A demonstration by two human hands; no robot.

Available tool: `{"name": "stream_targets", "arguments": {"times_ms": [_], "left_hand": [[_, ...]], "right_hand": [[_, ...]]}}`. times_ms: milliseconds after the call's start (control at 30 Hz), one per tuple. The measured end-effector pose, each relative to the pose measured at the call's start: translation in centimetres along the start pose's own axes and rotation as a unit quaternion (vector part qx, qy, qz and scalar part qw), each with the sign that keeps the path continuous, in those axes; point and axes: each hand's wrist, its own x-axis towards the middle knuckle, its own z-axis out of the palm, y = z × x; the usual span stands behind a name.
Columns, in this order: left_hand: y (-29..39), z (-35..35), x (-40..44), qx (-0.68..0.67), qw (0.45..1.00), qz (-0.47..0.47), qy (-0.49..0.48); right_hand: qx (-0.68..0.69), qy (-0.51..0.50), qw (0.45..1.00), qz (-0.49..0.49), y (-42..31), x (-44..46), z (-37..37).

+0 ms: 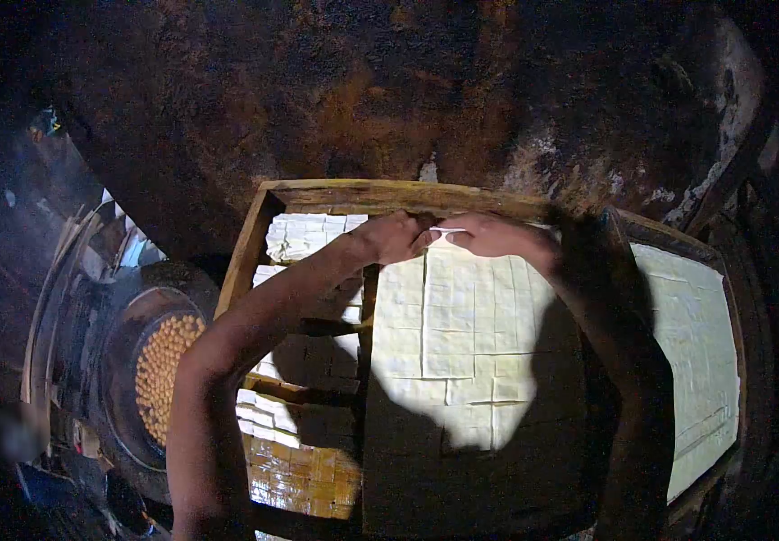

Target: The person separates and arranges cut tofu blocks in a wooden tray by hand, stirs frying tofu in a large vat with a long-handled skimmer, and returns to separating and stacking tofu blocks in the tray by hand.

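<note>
A white slab of tofu [461,316], scored into squares, lies in a wooden-framed tray [362,185]. At its far edge my left hand [394,237] and my right hand [497,236] meet, fingers curled in. Between their fingertips shows a thin white piece of tofu [448,230], which both hands seem to grip. The undersides of the fingers are hidden. Left of the slab, rows of cut tofu blocks [313,236] sit in the same tray, partly covered by my left forearm. Shadows of my head and arms darken the near part of the slab.
A second framed tray with a white tofu slab [691,361] stands at the right. On the left is a large round pan [119,361] of small golden-brown pieces [166,374]. Woven matting [304,478] shows at the near left of the tray. A dark, stained wall [362,99] rises behind.
</note>
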Motion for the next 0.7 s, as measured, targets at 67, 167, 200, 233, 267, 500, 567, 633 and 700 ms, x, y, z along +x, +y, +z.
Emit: {"name": "stream_targets", "arguments": {"times_ms": [67,167,200,233,267,500,567,633,700], "left_hand": [[0.0,-0.3,0.1,-0.004,0.997,-0.029,-0.068],[0.3,0.3,-0.1,0.092,0.993,-0.074,-0.001],[0.5,0.7,-0.4,0.144,0.988,-0.032,0.037],[1.0,0.5,-0.7,0.195,0.978,0.009,0.075],[1.6,0.2,-0.9,0.192,0.979,0.011,0.073],[3.2,-3.4,-1.4,0.023,0.994,-0.099,-0.029],[2.3,-3.1,-0.5,-0.030,0.990,-0.120,-0.062],[0.9,-1.4,0.7,-0.066,0.996,-0.048,-0.022],[0.5,-0.6,0.9,-0.075,0.996,-0.046,0.006]], "right_hand": [[-0.018,0.045,0.998,0.028,-0.5,-0.2,0.1],[-0.061,0.051,0.995,0.057,-4.2,-1.2,-1.1],[-0.089,0.013,0.994,0.055,-5.3,-1.5,-1.6],[-0.089,0.012,0.994,0.057,-5.0,-1.7,-0.9],[-0.069,0.058,0.995,0.050,-4.9,-2.1,0.2],[-0.004,0.004,0.998,0.068,-2.6,-0.5,-1.0],[0.017,-0.036,0.997,0.070,-1.1,0.0,-1.2],[0.130,-0.044,0.990,0.016,-0.4,0.1,-1.5],[0.132,-0.033,0.990,0.032,0.2,0.4,-1.2]]}}
